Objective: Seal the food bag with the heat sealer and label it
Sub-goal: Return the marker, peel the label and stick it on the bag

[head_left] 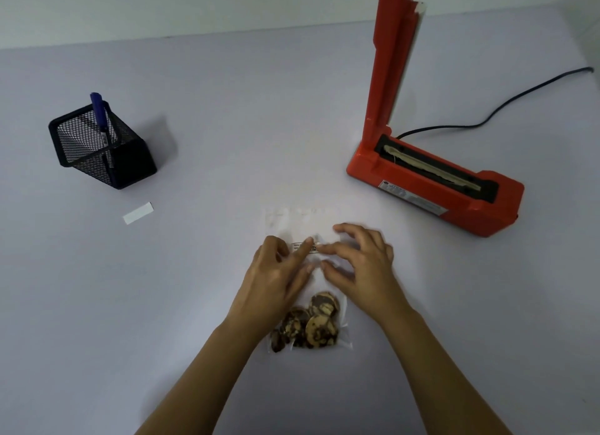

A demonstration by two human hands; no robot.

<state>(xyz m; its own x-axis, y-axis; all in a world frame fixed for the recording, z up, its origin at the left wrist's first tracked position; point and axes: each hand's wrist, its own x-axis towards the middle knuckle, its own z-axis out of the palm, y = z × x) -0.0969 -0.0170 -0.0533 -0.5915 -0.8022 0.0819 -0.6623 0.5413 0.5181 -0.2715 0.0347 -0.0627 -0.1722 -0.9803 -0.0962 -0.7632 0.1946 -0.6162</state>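
A clear plastic food bag [293,222] lies flat on the table, its mouth pointing away from me and brown cookies [311,329] bunched at its near end. My left hand [279,279] and my right hand [360,266] rest on the bag's middle with fingers spread, fingertips meeting over a small printed strip [300,247] on the bag. The red heat sealer [431,188] stands to the right, its arm raised upright and the sealing strip exposed. A blank white label [137,212] lies on the table at the left.
A black mesh pen holder [100,149] with a blue marker [99,116] in it stands at the left. The sealer's black power cord [506,105] runs off to the right rear. The table [227,126] is pale lilac, with a wall behind it.
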